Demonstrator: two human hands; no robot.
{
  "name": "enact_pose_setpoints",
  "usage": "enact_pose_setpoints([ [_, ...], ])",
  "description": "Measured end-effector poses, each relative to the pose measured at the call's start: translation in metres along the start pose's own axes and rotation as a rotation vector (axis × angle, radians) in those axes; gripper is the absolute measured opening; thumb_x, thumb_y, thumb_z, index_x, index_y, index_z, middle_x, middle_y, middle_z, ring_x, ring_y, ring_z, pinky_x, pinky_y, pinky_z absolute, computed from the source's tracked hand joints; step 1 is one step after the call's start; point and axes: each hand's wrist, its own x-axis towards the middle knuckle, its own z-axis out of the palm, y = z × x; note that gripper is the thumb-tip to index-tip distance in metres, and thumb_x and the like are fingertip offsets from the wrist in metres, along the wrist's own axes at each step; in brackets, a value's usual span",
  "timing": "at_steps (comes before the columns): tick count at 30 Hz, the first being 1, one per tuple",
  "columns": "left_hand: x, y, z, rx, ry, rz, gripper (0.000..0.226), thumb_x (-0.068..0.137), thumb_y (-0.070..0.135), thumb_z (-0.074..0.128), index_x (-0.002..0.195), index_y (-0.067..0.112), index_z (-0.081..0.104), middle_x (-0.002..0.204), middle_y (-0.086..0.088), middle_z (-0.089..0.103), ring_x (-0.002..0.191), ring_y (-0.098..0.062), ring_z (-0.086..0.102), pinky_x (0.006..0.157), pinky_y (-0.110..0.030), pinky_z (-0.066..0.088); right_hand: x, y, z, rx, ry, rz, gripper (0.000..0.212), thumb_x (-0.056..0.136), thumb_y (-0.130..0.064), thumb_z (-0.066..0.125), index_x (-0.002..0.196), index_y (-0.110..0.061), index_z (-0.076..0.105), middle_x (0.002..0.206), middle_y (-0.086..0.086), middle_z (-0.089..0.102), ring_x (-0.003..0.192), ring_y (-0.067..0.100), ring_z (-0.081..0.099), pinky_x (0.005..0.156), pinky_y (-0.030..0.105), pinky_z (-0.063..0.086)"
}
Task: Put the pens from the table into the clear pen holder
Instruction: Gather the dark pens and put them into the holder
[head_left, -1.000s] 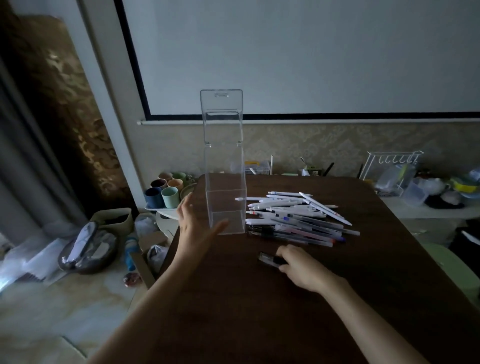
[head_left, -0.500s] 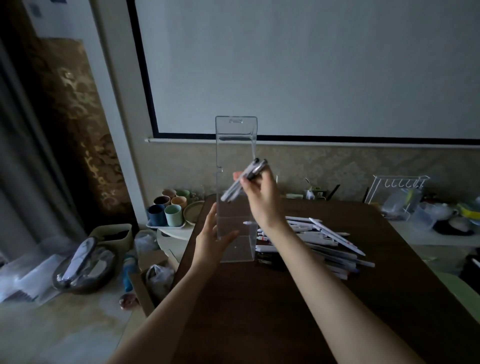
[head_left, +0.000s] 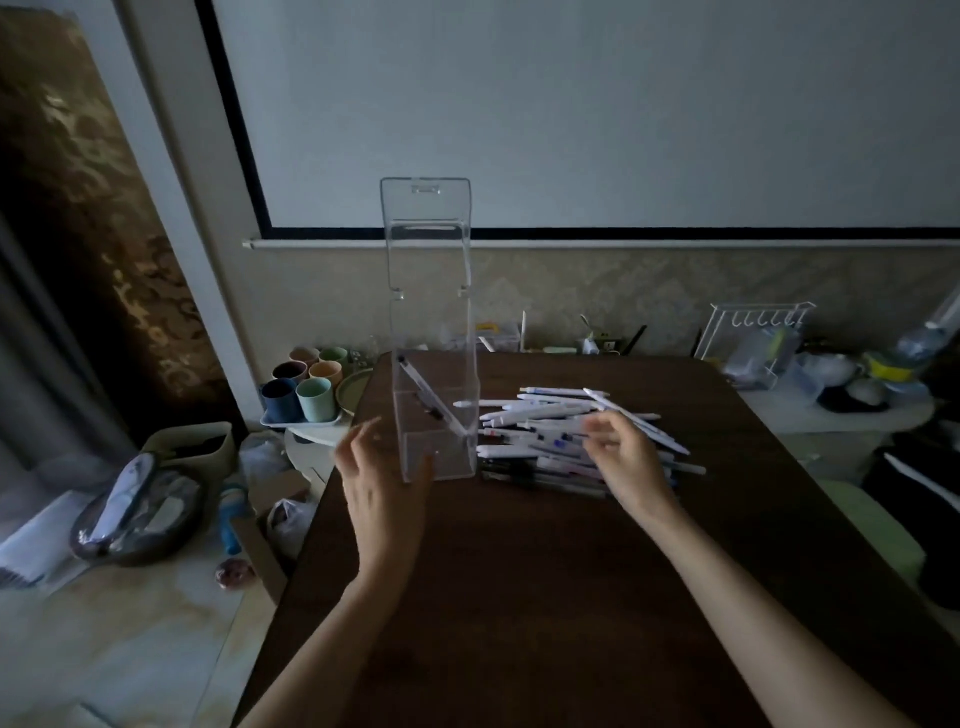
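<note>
A tall clear pen holder (head_left: 431, 322) stands upright near the left edge of the dark wooden table (head_left: 519, 597), its lid raised. One dark pen (head_left: 428, 397) leans diagonally inside it. To its right lies a pile of several white and dark pens (head_left: 561, 431). My left hand (head_left: 379, 483) is open, its thumb against the holder's lower front left corner. Over the pile, my right hand (head_left: 623, 457) hovers with its fingers spread and nothing in it.
Several coloured cups (head_left: 306, 387) sit on a tray left of the table. A white wire rack (head_left: 753, 332) and plastic containers stand at the right. Bags and clutter lie on the floor (head_left: 135, 509) at the left. A projection screen (head_left: 571, 104) hangs behind.
My right hand carried a dark pen up to the holder and let it go inside. The hand has come back down over the pile, empty.
</note>
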Motion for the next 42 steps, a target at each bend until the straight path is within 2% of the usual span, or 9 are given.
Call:
enact_pose_setpoints([
  [3,-0.026,0.004,0.013,0.055,-0.315,0.260,0.038,0.078,0.018,0.069,0.112,0.016,0.052,0.109,0.001,0.050,0.097,-0.011,0.050,0.086,-0.040,0.051,-0.015,0.040,-0.024,-0.171,0.015,0.043,0.021,0.086,-0.002,0.055,0.104,-0.011,0.060,0.106,0.002,0.060,0.108,0.018,0.055,0.089,0.025,0.040],
  [5,-0.029,0.008,0.032,0.165,-0.590,0.407,0.037,0.083,0.027,0.064,0.117,0.025,0.050,0.118,0.007,0.050,0.107,-0.007,0.048,0.096,-0.032,0.044,-0.022,0.054,-0.036,-0.278,-0.018,0.000,0.022,0.084,-0.005,0.060,0.105,-0.012,0.061,0.108,0.004,0.061,0.109,0.018,0.055,0.091,0.023,0.038],
  [7,-0.026,0.012,0.056,0.230,-0.711,0.484,0.042,0.085,0.032,0.059,0.124,0.027,0.045,0.129,0.006,0.048,0.119,-0.010,0.045,0.102,-0.031,0.037,-0.028,0.062,-0.043,-0.388,-0.080,-0.077,0.027,0.082,-0.012,0.066,0.108,-0.013,0.062,0.110,0.004,0.060,0.110,0.017,0.052,0.092,0.021,0.034],
  [12,-0.016,0.012,0.098,0.335,-0.695,0.359,0.051,0.082,0.040,0.061,0.127,0.024,0.042,0.130,-0.001,0.047,0.122,-0.020,0.042,0.105,-0.038,0.032,-0.035,0.071,-0.042,-0.552,-0.099,-0.214,0.043,0.082,-0.026,0.066,0.122,-0.016,0.055,0.118,0.003,0.058,0.114,0.019,0.049,0.095,0.024,0.034],
  [16,-0.018,0.003,0.101,0.428,-0.661,0.396,0.049,0.082,0.046,0.057,0.123,0.023,0.044,0.127,-0.001,0.045,0.119,-0.019,0.040,0.106,-0.037,0.032,-0.035,0.072,-0.039,-0.571,-0.050,-0.247,0.027,0.087,-0.025,0.060,0.112,-0.016,0.061,0.106,0.005,0.059,0.102,0.023,0.052,0.088,0.030,0.040],
  [21,-0.019,0.002,0.099,0.481,-0.673,0.372,0.056,0.084,0.054,0.050,0.131,0.028,0.037,0.134,-0.003,0.040,0.125,-0.023,0.032,0.108,-0.041,0.029,-0.038,0.075,-0.043,-0.554,-0.034,-0.143,0.025,0.091,-0.026,0.053,0.114,-0.018,0.059,0.107,0.005,0.055,0.103,0.021,0.049,0.088,0.032,0.041],
  [25,-0.017,0.004,0.093,0.539,-0.719,0.418,0.051,0.083,0.058,0.048,0.122,0.025,0.044,0.128,0.000,0.044,0.122,-0.021,0.035,0.108,-0.040,0.028,-0.042,0.069,-0.046,-0.501,-0.104,-0.107,0.027,0.089,-0.028,0.055,0.115,-0.019,0.059,0.106,0.002,0.052,0.104,0.018,0.047,0.089,0.029,0.038],
  [34,-0.020,0.005,0.050,0.642,-0.986,0.519,0.041,0.086,0.054,0.047,0.113,0.023,0.043,0.115,0.001,0.049,0.102,-0.014,0.048,0.087,-0.028,0.040,-0.039,0.052,-0.042,-0.502,-0.222,0.073,0.030,0.088,-0.036,0.054,0.116,-0.027,0.058,0.115,0.004,0.049,0.115,0.022,0.043,0.096,0.034,0.038],
  [42,-0.017,0.007,0.002,0.662,-1.042,0.432,0.019,0.092,0.039,0.044,0.100,0.022,0.043,0.103,0.001,0.052,0.087,-0.013,0.053,0.075,-0.029,0.045,-0.034,0.041,-0.030,-0.481,-0.178,0.097,0.037,0.084,-0.029,0.063,0.120,-0.021,0.057,0.121,0.007,0.052,0.118,0.023,0.045,0.096,0.035,0.039],
])
